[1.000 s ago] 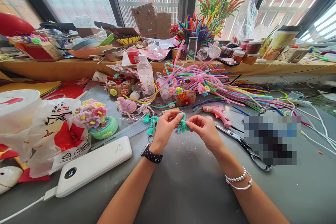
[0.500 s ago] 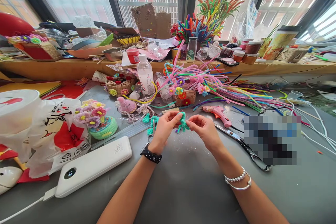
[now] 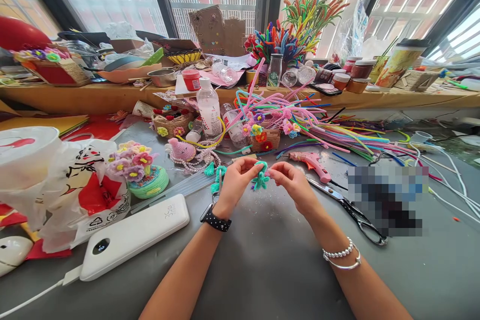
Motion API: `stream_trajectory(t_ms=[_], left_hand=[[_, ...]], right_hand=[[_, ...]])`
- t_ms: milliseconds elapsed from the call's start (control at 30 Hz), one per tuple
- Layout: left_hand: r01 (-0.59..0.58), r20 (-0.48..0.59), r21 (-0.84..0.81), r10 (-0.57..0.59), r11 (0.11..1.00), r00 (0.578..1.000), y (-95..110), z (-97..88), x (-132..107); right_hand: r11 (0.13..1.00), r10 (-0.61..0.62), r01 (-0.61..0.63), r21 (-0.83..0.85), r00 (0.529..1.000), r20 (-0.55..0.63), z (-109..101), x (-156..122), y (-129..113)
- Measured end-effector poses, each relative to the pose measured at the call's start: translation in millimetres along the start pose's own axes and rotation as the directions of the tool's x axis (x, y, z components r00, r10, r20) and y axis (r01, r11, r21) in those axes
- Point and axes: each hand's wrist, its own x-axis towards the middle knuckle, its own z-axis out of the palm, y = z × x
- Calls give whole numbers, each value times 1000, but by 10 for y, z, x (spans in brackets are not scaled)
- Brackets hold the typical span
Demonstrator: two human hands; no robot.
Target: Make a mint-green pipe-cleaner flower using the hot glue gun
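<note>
Between my hands, above the table, is a small teal fuzzy pipe-cleaner piece (image 3: 260,178) with short petal-like loops. My left hand (image 3: 240,180), with a dark watch on its wrist, pinches it from the left. The fingers of my right hand (image 3: 290,180) are closed in a pinch at its right edge, where a bit of pink shows. Just left of my left hand, small scissors (image 3: 216,185) lie with more teal fuzzy pieces (image 3: 210,169). A pink glue gun (image 3: 311,162) and large black-handled scissors (image 3: 352,210) lie right of my right hand.
Farther back lies a heap of coloured pipe cleaners (image 3: 318,125), beside a clear bottle (image 3: 208,110) and a small flower basket (image 3: 268,142). A white power bank (image 3: 138,235), a green base with fuzzy flowers (image 3: 152,184) and a plastic bag (image 3: 93,195) occupy the left side.
The teal piece has turned in my fingers, and its petal-like loops now face me more. My right fingers have shifted slightly at its edge.
</note>
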Motion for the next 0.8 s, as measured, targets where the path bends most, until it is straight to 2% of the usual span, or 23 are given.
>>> stream_trajectory(t_ms=[200,333,433,567,700,800], left_hand=[[18,135,102,-32,995,990,24,-3,-14],[57,113,76,-66,995,991,56,10,-23],[110,107,-34,-106,993,989,96,-1,-23],[127,186,-142,-100,982,977,118,-27,-19],[115,251,-117,-83,986,965,74,-6,-31],[85,238,-117,-55,989,970,32,35,-44]], right_hand=[[1000,9,-9,-14,998,59,-34,3,-31],[997,47,-50,51,998,47,-20,-9,-19],[986,65,-59,159,997,-39,5,-16,-8],[931,90,-35,364,987,-133,22,-15,-9],[837,141,-48,545,982,-129,9,3,-2],[795,152,-63,603,983,-98,10,11,12]])
